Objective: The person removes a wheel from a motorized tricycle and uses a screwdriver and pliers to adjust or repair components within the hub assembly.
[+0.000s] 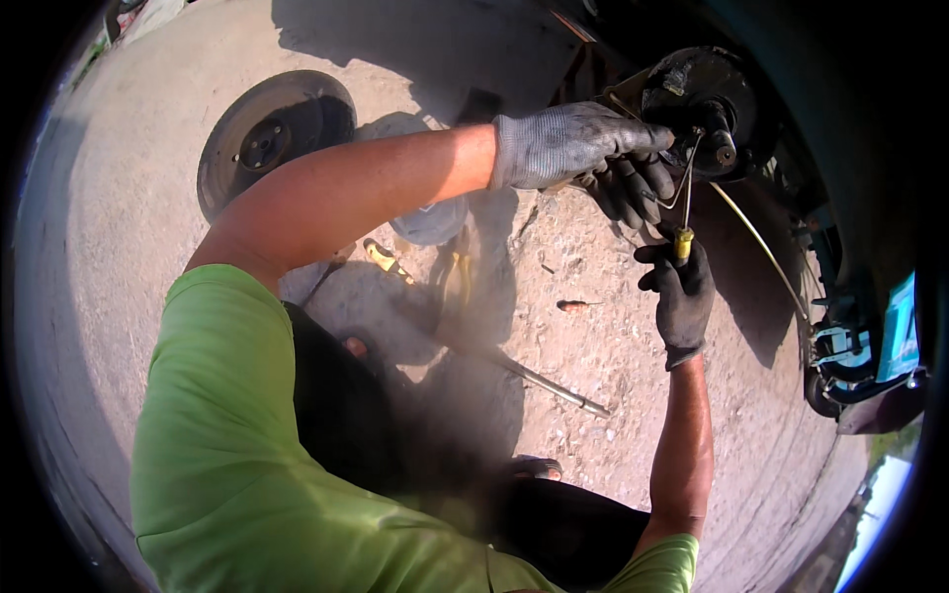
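My right hand (684,304), in a dark work glove, is closed round the yellow handle of a screwdriver (683,244). Its thin metal shaft points up, and the tip reaches a greasy black wheel hub (704,104) with a stub axle (725,148). My left hand (583,148), in a grey glove with blackened fingers, is at the hub's left side. One finger stretches to the hub's edge while the others hang loosely bent and apart. A thin bent wire shows between these fingers and the screwdriver shaft; whether they touch it is hard to see.
On the concrete ground (593,346) lie a metal bar (554,384), a small red-handled tool (573,305) and a yellow-handled tool (384,258). A dark round wheel (321,114) lies left, beside a clear plastic container (435,223). A pale cable (756,234) runs below the hub.
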A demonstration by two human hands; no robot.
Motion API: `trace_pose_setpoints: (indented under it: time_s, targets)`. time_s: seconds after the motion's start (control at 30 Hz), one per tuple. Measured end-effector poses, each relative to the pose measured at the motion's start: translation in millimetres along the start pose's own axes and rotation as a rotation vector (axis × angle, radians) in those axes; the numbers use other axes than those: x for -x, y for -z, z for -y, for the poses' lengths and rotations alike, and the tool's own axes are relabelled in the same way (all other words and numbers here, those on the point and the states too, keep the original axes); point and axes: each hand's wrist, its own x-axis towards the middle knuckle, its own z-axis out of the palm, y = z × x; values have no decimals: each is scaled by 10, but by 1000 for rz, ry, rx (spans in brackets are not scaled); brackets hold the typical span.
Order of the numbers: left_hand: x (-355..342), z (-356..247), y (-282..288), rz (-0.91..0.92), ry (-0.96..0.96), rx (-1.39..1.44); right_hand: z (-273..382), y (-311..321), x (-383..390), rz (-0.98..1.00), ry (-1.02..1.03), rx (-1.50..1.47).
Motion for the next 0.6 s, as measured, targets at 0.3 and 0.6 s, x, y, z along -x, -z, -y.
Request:
trace_pose_setpoints:
  time_s: [0.3,0.6]
  targets:
    - [-30,-257,-388,-48,-76,-192,113,-2,-48,-99,-17,72]
    - [-101,-151,-422,-124,-94,-249,221,-66,-78,-78,-73,53]
